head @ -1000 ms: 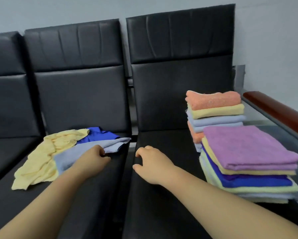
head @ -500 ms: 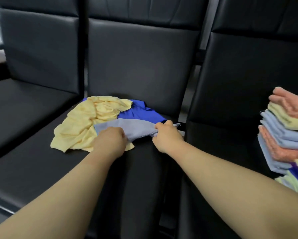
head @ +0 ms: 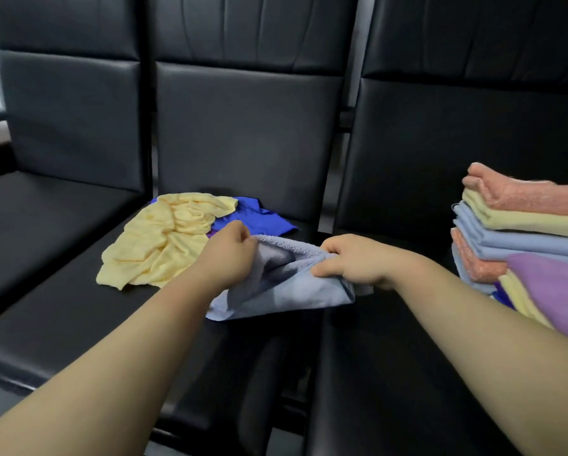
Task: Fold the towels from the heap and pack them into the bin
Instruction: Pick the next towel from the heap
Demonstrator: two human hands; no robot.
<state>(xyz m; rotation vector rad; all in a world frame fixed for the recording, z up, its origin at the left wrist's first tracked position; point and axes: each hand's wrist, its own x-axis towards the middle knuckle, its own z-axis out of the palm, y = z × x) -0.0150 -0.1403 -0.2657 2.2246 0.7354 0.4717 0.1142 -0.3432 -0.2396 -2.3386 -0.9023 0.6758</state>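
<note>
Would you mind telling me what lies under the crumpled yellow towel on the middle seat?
A royal blue towel pokes out from beneath the yellow towel at its far right edge. How far it reaches underneath is covered, as is anything else there.

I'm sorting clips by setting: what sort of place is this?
Likely a waiting room or lobby: a row of joined black padded seats, used here as a worktop for a loose towel heap and folded towel stacks.

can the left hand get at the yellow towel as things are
Probably yes for reach: the yellow towel lies uncovered right beside the left hand, nothing between. But that hand grips the light blue towel and would need to let go first.
</note>
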